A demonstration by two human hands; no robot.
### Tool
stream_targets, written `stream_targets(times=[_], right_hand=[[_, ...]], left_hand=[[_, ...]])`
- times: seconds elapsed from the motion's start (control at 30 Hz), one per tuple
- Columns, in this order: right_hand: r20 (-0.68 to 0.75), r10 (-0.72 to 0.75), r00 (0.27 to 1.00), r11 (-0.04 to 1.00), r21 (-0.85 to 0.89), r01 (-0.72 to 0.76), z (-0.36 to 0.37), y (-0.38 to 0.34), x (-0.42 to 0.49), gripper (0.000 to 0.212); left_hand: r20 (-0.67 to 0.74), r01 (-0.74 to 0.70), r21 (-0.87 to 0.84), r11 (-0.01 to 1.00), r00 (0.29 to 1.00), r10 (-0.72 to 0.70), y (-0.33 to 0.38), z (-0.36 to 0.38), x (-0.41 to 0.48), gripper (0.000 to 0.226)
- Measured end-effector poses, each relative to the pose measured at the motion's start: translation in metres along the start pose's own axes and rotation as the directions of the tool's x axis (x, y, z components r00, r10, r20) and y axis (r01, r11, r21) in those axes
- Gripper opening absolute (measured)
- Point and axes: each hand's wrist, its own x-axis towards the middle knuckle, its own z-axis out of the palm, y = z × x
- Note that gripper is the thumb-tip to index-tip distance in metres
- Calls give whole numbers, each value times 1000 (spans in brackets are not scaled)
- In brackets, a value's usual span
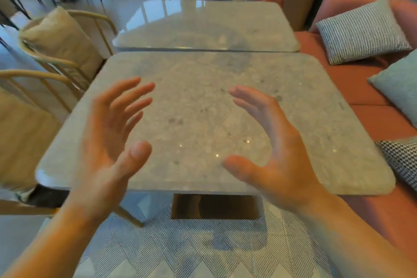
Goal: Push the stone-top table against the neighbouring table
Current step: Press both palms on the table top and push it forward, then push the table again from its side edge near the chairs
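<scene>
The grey speckled stone-top table fills the middle of the head view, its near edge right below me. Its far edge lies along the near edge of the neighbouring stone table, with only a thin dark seam between them. My left hand hovers over the near left part of the top, palm turned inward, fingers spread, holding nothing. My right hand mirrors it over the near right part, also open with fingers apart. Neither hand grips the table edge.
Two cushioned wooden chairs stand along the left side. A terracotta sofa bench with patterned pillows runs along the right. The table's metal base stands on a herringbone rug. More chairs stand at the back.
</scene>
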Motion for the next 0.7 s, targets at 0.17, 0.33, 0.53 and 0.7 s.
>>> stream_targets(times=[0.17, 0.33, 0.53, 0.7], right_hand=[[13, -183, 983, 972, 155, 179, 11, -93, 43, 93], [39, -293, 955, 932, 233, 277, 30, -142, 85, 95], [92, -352, 932, 912, 258, 319, 89, -176, 139, 96], [115, -387, 915, 901, 259, 349, 176, -200, 176, 95]], left_hand=[[68, -28, -25, 999, 997, 30, 85, -29, 7, 76], [58, -81, 28, 996, 995, 79, 147, -82, 36, 77], [22, -129, 151, 980, 992, 128, 171, -166, 60, 76], [16, -133, 181, 974, 991, 132, 159, -254, 65, 80]])
